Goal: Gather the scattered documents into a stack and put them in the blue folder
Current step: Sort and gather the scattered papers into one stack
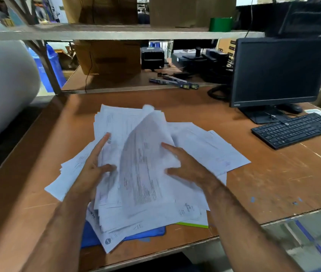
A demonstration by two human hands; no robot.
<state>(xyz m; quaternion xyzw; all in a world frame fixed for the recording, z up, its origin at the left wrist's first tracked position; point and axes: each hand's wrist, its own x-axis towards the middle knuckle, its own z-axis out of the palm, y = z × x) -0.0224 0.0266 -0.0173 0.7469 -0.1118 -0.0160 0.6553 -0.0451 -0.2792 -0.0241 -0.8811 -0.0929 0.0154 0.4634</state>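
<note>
Fingers [101,146] of my left hand [92,169] lie straight along the papers [145,173], thumb pinching their left edge; my right hand [187,167] presses flat on the other side — a sheet curls up between. Papers run lengthwise away from me, covering the blue folder [145,233] at the table's [254,173] near edge.

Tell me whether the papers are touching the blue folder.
Touching. The head view shows the papers lying on top of the blue folder, whose near edge sticks out from under the pile at the table's front.
</note>
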